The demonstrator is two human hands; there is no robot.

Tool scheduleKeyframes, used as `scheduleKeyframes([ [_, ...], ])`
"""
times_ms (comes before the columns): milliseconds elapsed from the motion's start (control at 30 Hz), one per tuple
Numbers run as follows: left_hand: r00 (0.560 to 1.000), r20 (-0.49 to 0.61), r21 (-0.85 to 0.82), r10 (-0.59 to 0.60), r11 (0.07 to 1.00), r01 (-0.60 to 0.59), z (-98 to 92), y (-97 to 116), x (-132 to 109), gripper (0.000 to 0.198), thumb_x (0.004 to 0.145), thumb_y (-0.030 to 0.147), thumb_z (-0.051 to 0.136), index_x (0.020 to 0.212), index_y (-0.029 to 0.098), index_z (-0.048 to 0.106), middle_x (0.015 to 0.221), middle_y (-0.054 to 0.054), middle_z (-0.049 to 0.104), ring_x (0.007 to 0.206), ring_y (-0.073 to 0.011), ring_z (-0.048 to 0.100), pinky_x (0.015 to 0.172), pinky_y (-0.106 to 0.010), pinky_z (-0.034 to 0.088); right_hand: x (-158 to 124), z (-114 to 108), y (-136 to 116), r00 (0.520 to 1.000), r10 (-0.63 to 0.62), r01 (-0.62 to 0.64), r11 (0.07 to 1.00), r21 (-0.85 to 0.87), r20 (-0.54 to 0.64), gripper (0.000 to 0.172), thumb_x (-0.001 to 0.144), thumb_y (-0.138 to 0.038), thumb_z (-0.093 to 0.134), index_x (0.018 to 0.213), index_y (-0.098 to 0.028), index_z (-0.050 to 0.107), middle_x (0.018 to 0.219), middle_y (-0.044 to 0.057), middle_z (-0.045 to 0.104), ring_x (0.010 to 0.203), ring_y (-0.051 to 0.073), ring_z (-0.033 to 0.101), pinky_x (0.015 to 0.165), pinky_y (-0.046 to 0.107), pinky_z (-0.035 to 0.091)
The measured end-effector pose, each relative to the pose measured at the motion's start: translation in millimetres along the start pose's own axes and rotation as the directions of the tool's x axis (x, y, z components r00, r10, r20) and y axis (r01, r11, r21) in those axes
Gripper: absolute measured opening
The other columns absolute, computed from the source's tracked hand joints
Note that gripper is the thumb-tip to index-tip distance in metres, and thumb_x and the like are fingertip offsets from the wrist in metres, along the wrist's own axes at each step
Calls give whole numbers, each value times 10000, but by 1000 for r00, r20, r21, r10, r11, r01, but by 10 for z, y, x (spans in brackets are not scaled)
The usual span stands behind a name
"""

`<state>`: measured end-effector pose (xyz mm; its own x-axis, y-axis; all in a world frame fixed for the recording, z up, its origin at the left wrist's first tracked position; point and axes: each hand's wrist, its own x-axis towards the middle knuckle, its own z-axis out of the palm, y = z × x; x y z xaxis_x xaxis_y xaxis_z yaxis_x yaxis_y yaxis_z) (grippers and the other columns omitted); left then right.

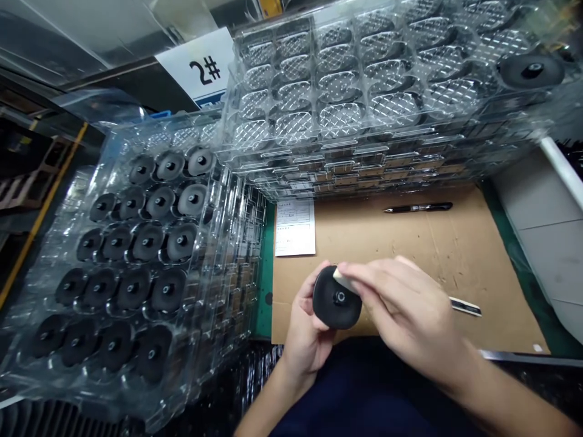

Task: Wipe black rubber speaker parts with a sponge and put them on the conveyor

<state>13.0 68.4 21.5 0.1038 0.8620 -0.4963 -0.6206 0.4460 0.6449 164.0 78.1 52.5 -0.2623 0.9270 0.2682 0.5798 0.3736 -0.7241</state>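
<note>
A round-cornered black disc-shaped part (pixel 328 308) with a small raised hub in its middle is tilted toward me. My left hand (pixel 304 321) is closed around it from the left and underneath. Pinched between the thumb and fingers of my right hand (pixel 405 300) is a small cream-coloured piece (pixel 340 278), whose tip touches the upper rim of the disc. Most of that piece is covered by my fingers, so its kind cannot be made out. Both hands are above the cardboard sheet (pixel 364 237).
Stacked clear plastic trays (pixel 214 279) with rows of black parts stand at left. Another clear tray stack (pixel 337 155) is at the back, one black part (pixel 532 70) at its right. A pen (pixel 419 207), a paper slip (pixel 295 227) and a white-and-black stick (pixel 465 307) lie on the cardboard.
</note>
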Motion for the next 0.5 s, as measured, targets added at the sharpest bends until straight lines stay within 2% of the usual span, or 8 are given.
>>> scheduleKeyframes([
  [67, 999, -29, -4, 37, 999, -38, 23, -7, 11, 570, 562, 63, 753, 1076, 284, 642, 1108, -20, 670, 1036, -223, 611, 852, -270, 495, -49, 8, -39, 996, 23, -21, 1000, 24, -90, 282, 854, -104, 499, 1121, -147, 582, 900, 73, 657, 774, 158, 577, 724, 317, 428],
  [200, 995, -8, -21, 103, 994, -103, 56, 27, 12, 519, 587, 133, 776, 1055, 313, 645, 1132, -17, 658, 1069, -278, 602, 965, -404, 441, -204, -118, -44, 966, 128, -194, 934, 301, 224, 235, 864, -127, 495, 1033, -228, 625, 794, 5, 638, 679, 108, 575, 611, 221, 450],
  [233, 993, 7, -24, 117, 993, -117, 65, 37, 7, 521, 581, 153, 788, 1054, 318, 646, 1126, -14, 660, 1070, -283, 602, 968, -410, 440, -230, -156, -25, 955, 170, -248, 908, 336, 243, 222, 866, -143, 503, 1012, -251, 631, 816, -5, 642, 697, 102, 584, 601, 203, 451],
  [267, 992, 20, -25, 127, 992, -127, 76, 43, 1, 529, 573, 170, 800, 1056, 320, 646, 1121, -13, 662, 1069, -288, 602, 966, -414, 442, -242, -185, -7, 951, 233, -292, 894, 340, 202, 216, 864, -154, 514, 1006, -265, 633, 862, -8, 648, 742, 106, 595, 614, 198, 455],
  [333, 989, 48, -21, 137, 990, -136, 101, 42, -8, 534, 571, 189, 808, 1063, 316, 647, 1118, -18, 664, 1065, -296, 604, 956, -414, 452, -226, -207, 7, 950, 312, -302, 908, 292, 11, 237, 850, -147, 538, 1033, -268, 627, 963, 1, 650, 835, 125, 599, 681, 218, 459],
  [400, 988, 56, -13, 147, 989, -146, 120, 29, -10, 529, 596, 155, 787, 1080, 307, 639, 1128, -19, 660, 1080, -290, 596, 953, -391, 457, -173, -188, -29, 969, 226, -199, 954, 225, -101, 294, 834, -110, 545, 1086, -245, 613, 979, 18, 652, 838, 137, 593, 726, 255, 449],
  [433, 987, 50, -14, 153, 988, -153, 125, 24, -7, 521, 614, 125, 765, 1086, 304, 635, 1134, -15, 657, 1090, -279, 591, 952, -370, 458, -147, -171, -59, 986, 150, -131, 967, 219, -72, 318, 829, -89, 539, 1106, -230, 606, 949, 23, 657, 806, 135, 590, 723, 267, 445],
  [500, 988, 25, -28, 156, 988, -155, 121, 26, 2, 520, 638, 53, 711, 1086, 302, 630, 1131, 1, 657, 1096, -251, 590, 940, -320, 462, -121, -140, -115, 991, 24, -64, 949, 310, 131, 301, 831, -76, 525, 1077, -219, 622, 845, 9, 658, 721, 116, 580, 682, 261, 444],
])
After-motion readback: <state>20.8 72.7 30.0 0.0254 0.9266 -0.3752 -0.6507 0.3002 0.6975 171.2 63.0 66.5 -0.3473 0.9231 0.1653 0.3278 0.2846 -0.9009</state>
